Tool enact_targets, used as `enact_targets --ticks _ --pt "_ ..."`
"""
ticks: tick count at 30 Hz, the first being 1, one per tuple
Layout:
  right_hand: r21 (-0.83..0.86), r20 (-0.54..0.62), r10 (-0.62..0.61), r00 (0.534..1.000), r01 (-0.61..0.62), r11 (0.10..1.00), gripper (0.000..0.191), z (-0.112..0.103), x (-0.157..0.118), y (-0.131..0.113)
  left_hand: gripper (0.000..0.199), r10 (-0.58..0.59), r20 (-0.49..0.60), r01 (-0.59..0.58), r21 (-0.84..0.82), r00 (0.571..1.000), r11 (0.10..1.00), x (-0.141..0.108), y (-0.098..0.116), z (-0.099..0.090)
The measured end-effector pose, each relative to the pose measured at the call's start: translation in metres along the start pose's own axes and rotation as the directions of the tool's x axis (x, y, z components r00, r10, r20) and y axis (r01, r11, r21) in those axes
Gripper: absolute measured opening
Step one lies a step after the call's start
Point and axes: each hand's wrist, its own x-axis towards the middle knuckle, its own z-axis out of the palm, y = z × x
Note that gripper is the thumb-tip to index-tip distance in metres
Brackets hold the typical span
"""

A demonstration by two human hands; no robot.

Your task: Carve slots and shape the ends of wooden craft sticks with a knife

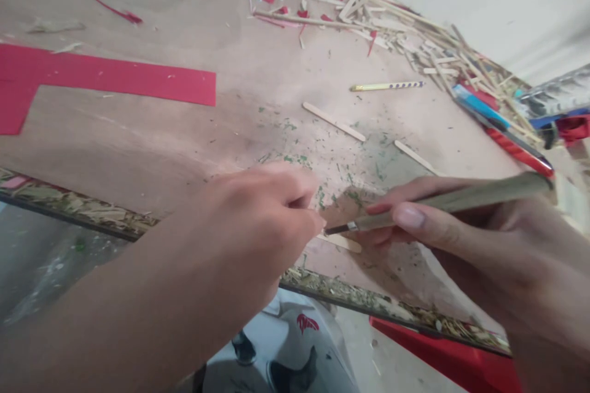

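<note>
My right hand (461, 233) is closed on a wooden-handled tool (479, 196), held nearly flat, its dark metal tip pointing left. That tip lies close by the fingertips of my left hand (281, 209), whose fingers are curled in a pinch. Whatever the pinch holds, if anything, is hidden. Beneath the tip a wooden stick (343, 242) rests on the board (175, 147), its left part covered by my left hand. Small green scraps (322, 187) lie scattered around both hands.
Two more sticks (334, 122) (417, 157) and a patterned pencil (387, 86) lie beyond my hands. Red paper (138, 77) is at left. Wood scraps (369, 12) and a blue-and-red cutter (502, 129) are at the back right. The board's near edge (359, 304) crosses below.
</note>
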Motion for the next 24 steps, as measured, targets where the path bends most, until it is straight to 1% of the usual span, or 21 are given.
enact_targets --ticks 1,3,6,8,9,11,12,13,15,17,21,24 --pt "0.013 0.074 0.02 0.997 -0.021 1.0 0.012 -0.007 0.008 0.0 0.048 -0.005 -0.001 0.005 -0.003 1.0 1.0 -0.001 0.0 0.0" --pt "0.016 0.186 0.031 0.982 -0.035 0.999 0.013 -0.018 0.023 -0.004 0.051 -0.004 0.0 0.004 0.0 1.0 1.0 -0.002 0.0 -0.001" --pt "-0.059 0.349 0.009 0.937 0.013 0.998 0.018 -0.03 0.05 -0.014 0.049 0.004 0.003 -0.004 0.009 1.0 1.0 -0.001 0.001 -0.003" --pt "-0.096 0.465 -0.011 0.885 0.063 0.993 0.025 -0.032 0.068 -0.022 0.048 0.012 0.002 -0.012 0.007 1.0 1.0 0.001 0.002 -0.004" --pt "-0.098 0.537 -0.01 0.843 0.074 0.992 0.031 -0.032 0.077 -0.025 0.048 0.022 0.001 -0.022 0.004 1.0 1.0 0.002 0.002 -0.004" --pt "-0.083 0.633 0.005 0.774 0.061 0.995 0.038 -0.029 0.092 -0.03 0.047 0.029 0.005 -0.029 -0.003 1.0 1.0 0.003 0.002 -0.004" --pt "-0.075 0.658 0.015 0.753 0.045 0.996 0.042 -0.027 0.098 -0.031 0.047 0.028 0.009 -0.028 -0.005 1.0 1.0 0.003 0.002 -0.004" --pt "-0.067 0.668 0.027 0.744 0.025 0.997 0.046 -0.025 0.102 -0.031 0.047 0.026 0.009 -0.026 -0.007 1.0 1.0 0.003 0.001 -0.004" --pt "-0.057 0.661 0.041 0.749 -0.003 0.998 0.05 -0.023 0.106 -0.028 0.049 0.015 0.006 -0.014 -0.014 1.0 1.0 0.001 0.001 -0.003" --pt "-0.043 0.638 0.026 0.769 0.001 0.999 0.049 -0.023 0.103 -0.024 0.049 0.008 0.008 -0.008 -0.016 1.0 1.0 0.0 0.0 -0.002" --pt "-0.054 0.57 -0.017 0.822 0.058 0.997 0.047 -0.029 0.087 -0.017 0.048 -0.005 0.015 0.005 0.0 1.0 1.0 -0.001 -0.001 -0.001" --pt "-0.088 0.48 -0.031 0.877 0.084 0.993 0.044 -0.03 0.072 -0.017 0.046 -0.008 0.018 0.008 -0.004 1.0 1.0 -0.002 0.0 -0.001"
